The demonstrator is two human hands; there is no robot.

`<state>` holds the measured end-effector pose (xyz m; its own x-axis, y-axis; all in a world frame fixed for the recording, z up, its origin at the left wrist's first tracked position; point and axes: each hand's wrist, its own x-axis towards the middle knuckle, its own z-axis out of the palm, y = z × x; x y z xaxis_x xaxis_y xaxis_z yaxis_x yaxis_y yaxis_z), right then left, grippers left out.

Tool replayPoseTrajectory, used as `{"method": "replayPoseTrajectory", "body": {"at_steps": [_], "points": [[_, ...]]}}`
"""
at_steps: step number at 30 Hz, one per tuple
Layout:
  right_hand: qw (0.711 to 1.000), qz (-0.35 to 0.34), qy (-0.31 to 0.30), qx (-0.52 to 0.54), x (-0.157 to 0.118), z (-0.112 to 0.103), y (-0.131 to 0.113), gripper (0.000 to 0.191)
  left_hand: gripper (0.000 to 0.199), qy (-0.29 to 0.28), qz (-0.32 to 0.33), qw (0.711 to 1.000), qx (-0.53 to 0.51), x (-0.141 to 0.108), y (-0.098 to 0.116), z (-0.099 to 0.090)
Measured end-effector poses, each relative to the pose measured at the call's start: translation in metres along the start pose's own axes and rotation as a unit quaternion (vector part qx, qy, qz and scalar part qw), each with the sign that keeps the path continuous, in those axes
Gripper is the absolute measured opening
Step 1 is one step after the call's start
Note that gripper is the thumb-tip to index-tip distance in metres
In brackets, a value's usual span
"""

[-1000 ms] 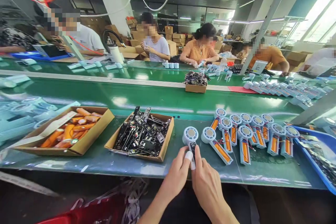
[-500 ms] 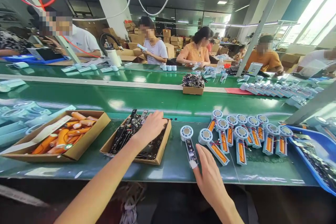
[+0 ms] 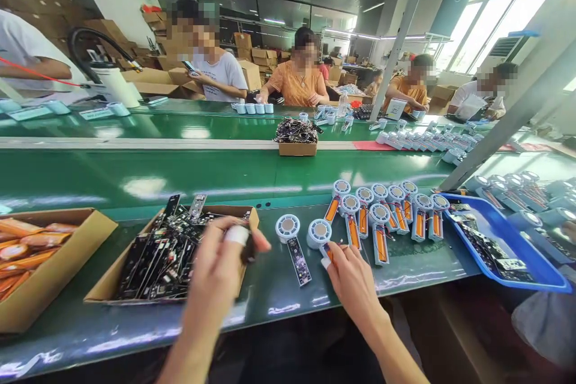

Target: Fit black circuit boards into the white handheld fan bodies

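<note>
My left hand is over the right side of a cardboard box of black circuit boards. A dark, motion-blurred piece that looks like a circuit board is between its closed fingers, and one finger has a white wrap. My right hand is closed on the handle of a light blue handheld fan, whose round head lies on the bench. Between the hands rests another fan with a black board along its handle.
Several fans with orange batteries lie to the right, beside a blue tray of boards. At left stands a box of orange batteries. Beyond the green belt, several people sit working. A slanted metal post rises at right.
My view has turned right. My left hand has come up out of the board box with a dark piece. My right hand has gone from beside the board-fitted fan to grip the neighbouring fan's handle.
</note>
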<state>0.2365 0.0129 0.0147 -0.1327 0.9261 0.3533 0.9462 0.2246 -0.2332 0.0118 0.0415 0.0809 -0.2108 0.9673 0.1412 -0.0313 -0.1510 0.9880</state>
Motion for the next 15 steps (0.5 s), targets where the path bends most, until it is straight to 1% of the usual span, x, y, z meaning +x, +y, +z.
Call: {"method": "replayPoseTrajectory", "body": {"at_steps": [2, 4, 6, 7, 9, 10, 12, 14, 15], "points": [[0.996, 0.020, -0.009, 0.086, -0.011, -0.007, -0.006, 0.034, 0.022, -0.096, -0.070, 0.991, -0.056, -0.032, -0.016, 0.027], [0.981, 0.047, -0.027, 0.185, -0.017, -0.016, -0.008, 0.036, 0.027, -0.188, -0.119, 0.973, -0.056, -0.053, -0.033, 0.047], [0.958, 0.081, -0.047, 0.271, -0.018, -0.022, -0.005, 0.035, 0.029, -0.219, -0.140, 0.965, -0.013, -0.062, -0.047, 0.058], [0.946, 0.097, -0.052, 0.304, -0.018, -0.023, -0.003, 0.034, 0.028, -0.222, -0.141, 0.965, 0.016, -0.063, -0.053, 0.059], [0.929, 0.123, -0.040, 0.348, -0.016, -0.022, 0.000, 0.032, 0.026, -0.203, -0.128, 0.967, 0.082, -0.061, -0.060, 0.054], [0.924, 0.130, -0.026, 0.359, -0.015, -0.021, 0.001, 0.031, 0.026, -0.182, -0.115, 0.970, 0.115, -0.060, -0.062, 0.049], [0.919, 0.123, 0.003, 0.373, -0.015, -0.018, 0.001, 0.027, 0.027, -0.121, -0.080, 0.975, 0.171, -0.059, -0.065, 0.039], [0.917, 0.104, 0.001, 0.384, -0.015, -0.017, 0.001, 0.026, 0.027, -0.063, -0.044, 0.977, 0.201, -0.060, -0.065, 0.029], [0.917, 0.090, -0.015, 0.388, -0.016, -0.018, 0.002, 0.028, 0.027, -0.048, -0.033, 0.977, 0.207, -0.062, -0.065, 0.026]]}}
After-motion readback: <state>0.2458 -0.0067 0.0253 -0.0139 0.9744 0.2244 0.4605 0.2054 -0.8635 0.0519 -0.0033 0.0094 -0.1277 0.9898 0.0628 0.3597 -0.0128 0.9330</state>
